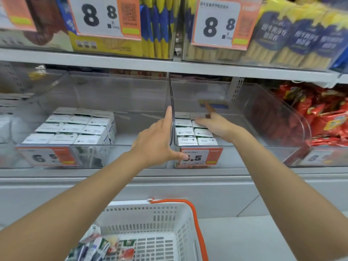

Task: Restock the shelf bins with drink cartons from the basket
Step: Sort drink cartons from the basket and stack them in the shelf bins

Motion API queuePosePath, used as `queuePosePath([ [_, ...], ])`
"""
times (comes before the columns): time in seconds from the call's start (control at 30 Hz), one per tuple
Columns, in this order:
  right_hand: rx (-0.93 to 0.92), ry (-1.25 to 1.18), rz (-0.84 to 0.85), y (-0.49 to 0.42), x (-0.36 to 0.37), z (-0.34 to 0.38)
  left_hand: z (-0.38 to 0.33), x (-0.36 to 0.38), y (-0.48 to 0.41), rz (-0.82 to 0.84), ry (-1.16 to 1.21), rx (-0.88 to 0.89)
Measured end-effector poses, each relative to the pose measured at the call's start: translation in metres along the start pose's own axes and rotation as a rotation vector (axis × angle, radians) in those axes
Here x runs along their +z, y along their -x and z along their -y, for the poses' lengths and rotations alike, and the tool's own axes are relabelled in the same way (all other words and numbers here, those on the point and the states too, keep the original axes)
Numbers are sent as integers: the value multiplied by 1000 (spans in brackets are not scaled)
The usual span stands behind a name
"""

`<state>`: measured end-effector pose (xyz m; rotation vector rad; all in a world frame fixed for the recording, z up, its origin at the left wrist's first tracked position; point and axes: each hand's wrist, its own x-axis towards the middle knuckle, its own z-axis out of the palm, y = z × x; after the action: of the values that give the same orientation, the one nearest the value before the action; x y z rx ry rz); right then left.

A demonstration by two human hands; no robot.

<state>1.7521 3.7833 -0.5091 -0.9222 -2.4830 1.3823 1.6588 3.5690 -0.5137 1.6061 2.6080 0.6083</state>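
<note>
Two clear plastic shelf bins stand side by side on the middle shelf. The left bin (120, 155) holds a block of white drink cartons (75, 127) in its left half. The right bin (263, 147) has a smaller stack of white cartons (188, 132) at its front left. My left hand (156, 142) rests flat against the divider wall between the bins, thumb on the front edge, fingers apart. My right hand (212, 123) reaches inside the right bin and lies on top of the cartons, holding nothing. The white basket (150, 219) with an orange handle sits below, several cartons (101, 247) in its left corner.
The shelf above carries clear bins of yellow and blue snack packs (293, 38) behind price tags. Red snack bags (323, 117) fill the bin to the right. Price labels (197, 157) hang on the bin fronts. Grey shelf base and floor lie behind the basket.
</note>
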Motion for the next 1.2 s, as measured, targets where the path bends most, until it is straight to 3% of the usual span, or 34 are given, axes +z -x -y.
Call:
queuePosePath([
  [0.1, -215, 57, -239, 29, 6, 16, -6, -8, 8, -33, 181, -33],
  [0.2, -426, 66, -474, 73, 27, 27, -5, -7, 31, -379, 317, 19],
  [0.27, -511, 51, -526, 103, 54, 27, 1, -1, 57, -470, 311, 25],
  [0.4, -405, 40, -315, 141, 129, -9, 39, 34, 117, -264, 424, -142],
  [0.63, 220, 172, 417, 152, 281, -121, 148, 88, 236, 108, 507, -576],
  [0.7, 425, 55, 472, 148, 321, -133, 171, 97, 263, 121, 658, -669],
  [0.83, 720, -80, 418, 138, 392, -148, 201, 119, 297, 152, 599, -843],
  [0.97, 764, -108, 361, 126, 420, -163, 214, 136, 308, 180, 653, -956],
  [1.07, 650, -259, 364, 126, 401, -160, 212, 148, 301, 204, 682, -976],
  [1.13, 563, -376, 527, 134, 382, -153, 201, 158, 295, 327, 799, -1037],
  [1.2, 474, -447, 746, 143, 365, -145, 185, 166, 290, 560, 1188, -1187],
])
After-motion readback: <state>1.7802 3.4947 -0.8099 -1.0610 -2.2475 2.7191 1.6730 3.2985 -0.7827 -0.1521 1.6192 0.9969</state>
